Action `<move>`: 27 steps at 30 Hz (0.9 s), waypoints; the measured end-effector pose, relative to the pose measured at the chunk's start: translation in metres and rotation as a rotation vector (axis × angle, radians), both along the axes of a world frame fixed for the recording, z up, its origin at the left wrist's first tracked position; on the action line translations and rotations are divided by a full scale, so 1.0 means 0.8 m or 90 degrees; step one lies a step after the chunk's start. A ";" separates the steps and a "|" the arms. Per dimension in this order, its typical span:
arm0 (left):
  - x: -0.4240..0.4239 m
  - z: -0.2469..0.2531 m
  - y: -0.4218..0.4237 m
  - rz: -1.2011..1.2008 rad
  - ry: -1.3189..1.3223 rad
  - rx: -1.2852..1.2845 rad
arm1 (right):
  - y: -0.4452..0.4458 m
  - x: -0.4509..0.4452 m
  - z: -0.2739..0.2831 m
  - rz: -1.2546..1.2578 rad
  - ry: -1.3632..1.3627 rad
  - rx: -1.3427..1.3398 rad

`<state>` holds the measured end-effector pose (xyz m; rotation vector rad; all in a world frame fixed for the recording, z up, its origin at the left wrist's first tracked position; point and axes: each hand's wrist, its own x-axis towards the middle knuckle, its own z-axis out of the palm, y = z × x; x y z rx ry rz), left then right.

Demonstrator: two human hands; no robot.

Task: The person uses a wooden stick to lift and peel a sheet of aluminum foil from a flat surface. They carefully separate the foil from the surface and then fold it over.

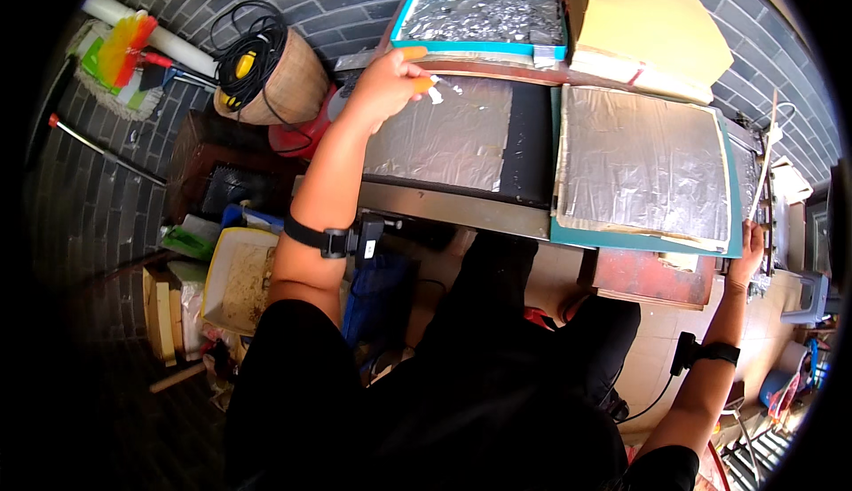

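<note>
My left hand [389, 88], with orange finger cots on two fingers, hovers over the left part of a wide silver foil sheet [442, 138] on a black surface [529, 138]. Small bright foil scraps [436, 96] show right at its fingertips; I cannot tell whether they are pinched or lie on the sheet. At the far right, my right hand [751, 251] is closed around the lower end of a thin pale stick [763, 155]. It is beside the corner of a green mat [734, 225], on which another foil-covered sheet [642, 165] with paper edges lies.
Behind the work surface stand a blue-rimmed tray [479, 46] of foil scraps and a tall stack of yellowish paper [652, 18]. A metal edge [452, 208] runs along the front. To the left are a wooden bucket [293, 78] with coiled black cable and a yellow-rimmed basin [233, 281].
</note>
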<state>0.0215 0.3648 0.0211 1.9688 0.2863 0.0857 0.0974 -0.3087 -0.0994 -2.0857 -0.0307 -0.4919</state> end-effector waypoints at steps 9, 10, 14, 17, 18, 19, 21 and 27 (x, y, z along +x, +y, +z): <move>-0.109 -0.070 0.023 0.139 0.074 -0.016 | 0.000 0.003 -0.001 0.018 0.009 0.005; -0.113 -0.076 0.026 0.149 0.075 0.021 | 0.000 0.003 -0.001 0.017 0.004 -0.007; -0.121 -0.100 0.045 0.177 0.057 0.162 | 0.002 0.004 -0.002 0.012 0.012 0.030; -0.120 -0.100 0.051 0.184 0.051 0.209 | -0.001 0.004 -0.003 0.014 0.015 0.042; -0.120 -0.099 0.052 0.186 0.052 0.217 | -0.001 0.004 -0.004 0.013 0.011 0.041; -0.120 -0.100 0.053 0.181 0.048 0.225 | -0.001 0.004 -0.005 0.011 0.008 0.041; -0.119 -0.099 0.054 0.169 0.042 0.241 | -0.004 0.004 -0.005 0.025 0.010 0.056; -0.122 -0.087 0.051 0.179 0.005 0.043 | 0.001 0.003 0.000 0.019 -0.007 -0.022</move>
